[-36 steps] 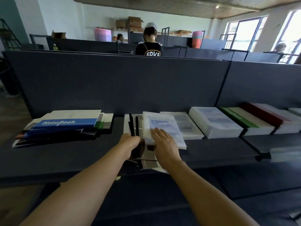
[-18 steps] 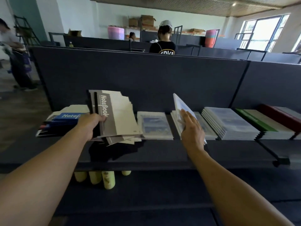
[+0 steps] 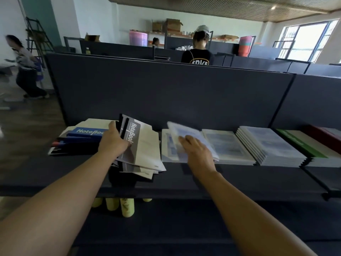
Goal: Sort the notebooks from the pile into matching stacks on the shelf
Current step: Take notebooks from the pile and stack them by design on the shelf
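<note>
My left hand [image 3: 114,141] grips a fanned bundle of grey and cream "NoteBook" notebooks [image 3: 143,150], tilted above the dark shelf [image 3: 239,179]. Left of it lies the mixed pile [image 3: 81,138] with a blue "NoteBook" cover on top. My right hand [image 3: 196,151] holds a pale blue notebook [image 3: 181,133], blurred and slanted, over the blue stacks [image 3: 227,146]. One flat blue notebook [image 3: 168,148] lies beneath it. Further right stand a tall blue stack [image 3: 267,145], a green stack [image 3: 302,145] and a red one [image 3: 324,135].
A dark partition wall [image 3: 166,93] closes the shelf's back. Yellow-green bottles [image 3: 126,207] stand under the shelf. A person in a black shirt [image 3: 198,54] stands beyond the partition, and another person [image 3: 24,71] moves at far left.
My left hand has carried the grey bundle up and toward the left pile. My right hand has swung the blue notebook leftward and lower over the blue stacks. The view has panned left.
</note>
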A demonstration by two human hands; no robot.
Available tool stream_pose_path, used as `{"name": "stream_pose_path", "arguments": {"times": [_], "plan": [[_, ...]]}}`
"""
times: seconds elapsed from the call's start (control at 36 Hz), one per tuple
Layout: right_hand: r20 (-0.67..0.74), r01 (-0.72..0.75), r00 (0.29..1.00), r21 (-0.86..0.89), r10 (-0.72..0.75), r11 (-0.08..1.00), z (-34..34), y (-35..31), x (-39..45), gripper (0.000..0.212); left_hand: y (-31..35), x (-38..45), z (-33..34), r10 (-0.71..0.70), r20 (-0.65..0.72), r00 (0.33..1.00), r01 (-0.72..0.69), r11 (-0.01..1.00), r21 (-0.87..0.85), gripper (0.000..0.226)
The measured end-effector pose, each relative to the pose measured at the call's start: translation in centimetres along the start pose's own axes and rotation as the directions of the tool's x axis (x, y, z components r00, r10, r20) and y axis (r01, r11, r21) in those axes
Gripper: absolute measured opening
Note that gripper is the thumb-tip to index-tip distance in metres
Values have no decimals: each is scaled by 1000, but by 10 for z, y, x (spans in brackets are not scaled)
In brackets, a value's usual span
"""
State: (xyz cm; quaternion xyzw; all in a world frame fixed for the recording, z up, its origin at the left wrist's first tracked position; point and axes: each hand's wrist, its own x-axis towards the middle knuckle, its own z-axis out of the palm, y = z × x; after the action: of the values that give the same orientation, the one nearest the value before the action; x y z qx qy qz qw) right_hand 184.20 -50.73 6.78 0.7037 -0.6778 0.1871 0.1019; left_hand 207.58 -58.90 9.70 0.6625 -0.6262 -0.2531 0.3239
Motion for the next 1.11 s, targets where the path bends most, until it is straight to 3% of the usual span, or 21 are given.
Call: {"name": "stream_pose_path", "arguments": {"times": [0.11,0.22,0.25,0.33,0.47,0.56,0.64,0.69,0.75,0.83,0.97,1.11], "plan": [[193,52,981,-118,-29,992,20,-14,11,66,3,3,2,-111,41,993,114,990,-83,88],[286,-13,957,-104,43,995,31,-11,23,56,1,5,0,-251,116,961,270,943,-197,56],[315,-17,948,-81,42,997,32,-10,26,52,0,5,0,-271,120,955,291,933,-212,57],[418,-80,906,3,71,997,31,-7,33,64,-2,4,4,-275,119,954,298,916,-270,74],[450,-244,879,141,157,960,22,-11,42,68,2,-1,-8,-243,161,957,289,870,-399,64],[401,-364,892,369,207,855,13,-19,44,70,7,-3,-23,-163,204,965,243,848,-472,60],[400,-442,891,664,213,603,10,-30,48,84,17,-11,-30,-44,217,975,160,816,-555,66],[416,-475,879,805,233,355,5,-34,48,72,26,-17,-29,6,236,972,142,781,-608,70],[389,-460,872,859,297,224,-6,-32,46,46,36,-22,-21,38,234,972,127,751,-648,73],[310,-422,863,877,399,231,-27,-18,40,35,53,-32,-2,95,200,975,76,704,-706,67],[179,-336,865,900,470,277,-58,21,21,39,83,-55,38,183,193,964,35,634,-773,55],[220,-356,850,909,478,215,-58,51,-12,33,89,-76,69,289,242,926,-2,646,-763,48]]}}
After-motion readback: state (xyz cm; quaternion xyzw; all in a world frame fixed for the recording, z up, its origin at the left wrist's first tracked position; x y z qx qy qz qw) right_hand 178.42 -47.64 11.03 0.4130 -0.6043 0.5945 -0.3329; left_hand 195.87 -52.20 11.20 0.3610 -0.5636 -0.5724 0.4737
